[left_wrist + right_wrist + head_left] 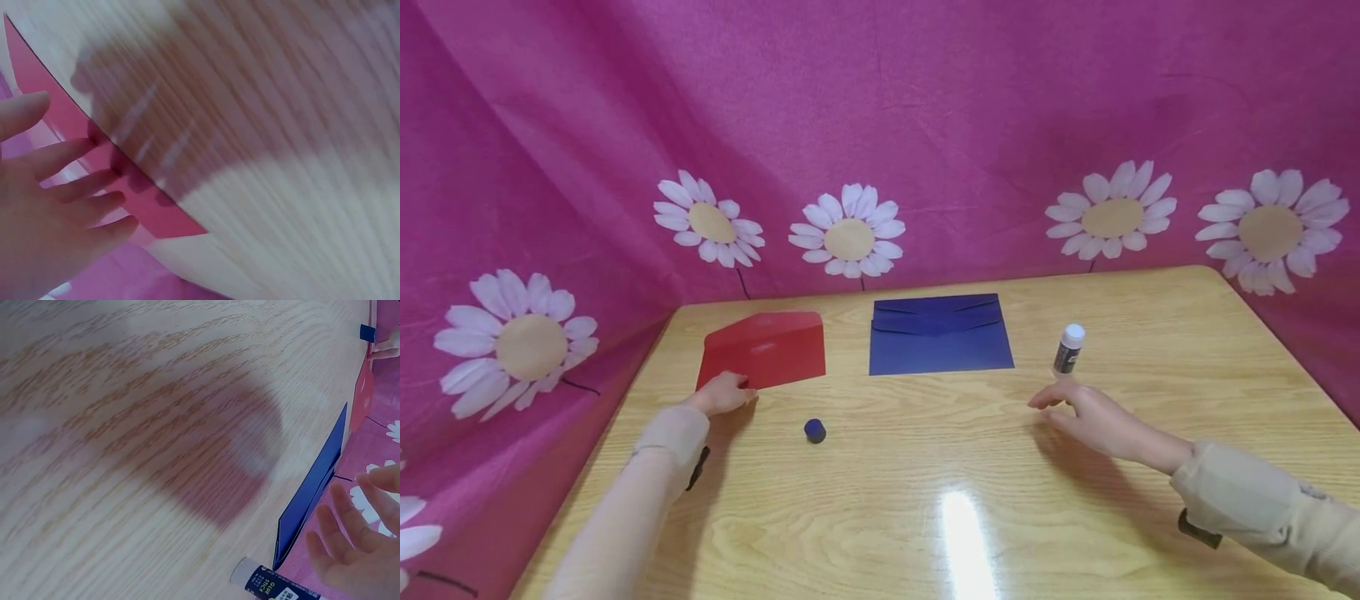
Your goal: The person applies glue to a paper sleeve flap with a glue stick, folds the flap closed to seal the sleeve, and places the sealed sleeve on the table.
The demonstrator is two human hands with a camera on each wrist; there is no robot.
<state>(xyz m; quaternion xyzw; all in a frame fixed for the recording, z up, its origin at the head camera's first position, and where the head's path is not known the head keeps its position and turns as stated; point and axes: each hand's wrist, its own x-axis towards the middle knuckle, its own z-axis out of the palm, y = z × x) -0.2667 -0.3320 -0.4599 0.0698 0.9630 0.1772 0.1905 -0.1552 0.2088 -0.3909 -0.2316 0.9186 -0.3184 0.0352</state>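
A red envelope (775, 350) lies at the left with its flap open towards the back. My left hand (727, 393) is at its near left corner, and the left wrist view shows spread fingers over the red paper (69, 131); whether they touch cannot be told. Right of it, a dark blue envelope (942, 346) lies with its flap side up. A glue stick (1068, 350) with a white top stands upright at the right. Just in front of it hovers my right hand (1093, 419), fingers loosely bent and holding nothing, as the right wrist view also shows.
A small dark blue cylinder (815, 431) stands on the wooden table (865, 517), in front of the red envelope. Behind and to the left hangs a pink cloth (925, 150) with white daisies. Light glares on the table's near part.
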